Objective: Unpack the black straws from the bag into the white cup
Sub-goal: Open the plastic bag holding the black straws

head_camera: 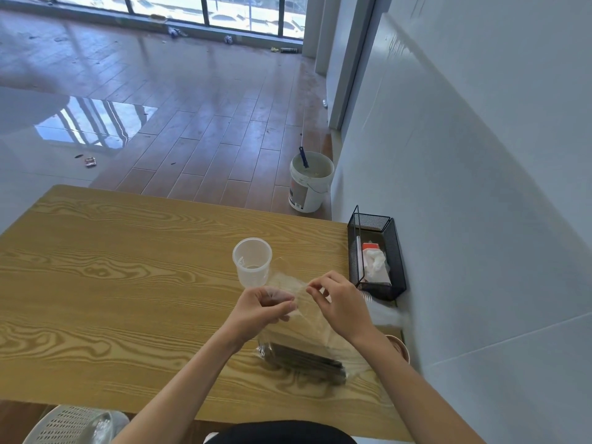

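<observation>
Both forearms are bare to the elbows, no sleeves showing, above a black garment (282, 432) at the lap.

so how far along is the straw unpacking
Barely begun. Nothing is done yet: the cup stands empty on the table. In hand: the left hand and right hand pinch the bag at its top. Left: every straw is inside the bag and must go into the cup.

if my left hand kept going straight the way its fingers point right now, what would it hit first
Most likely your right hand. The left hand pinches the clear bag with its fingers aimed rightward across the bag's mouth, and the right hand pinches the opposite edge close by. Depth is unclear, so it might slip just past.
</observation>
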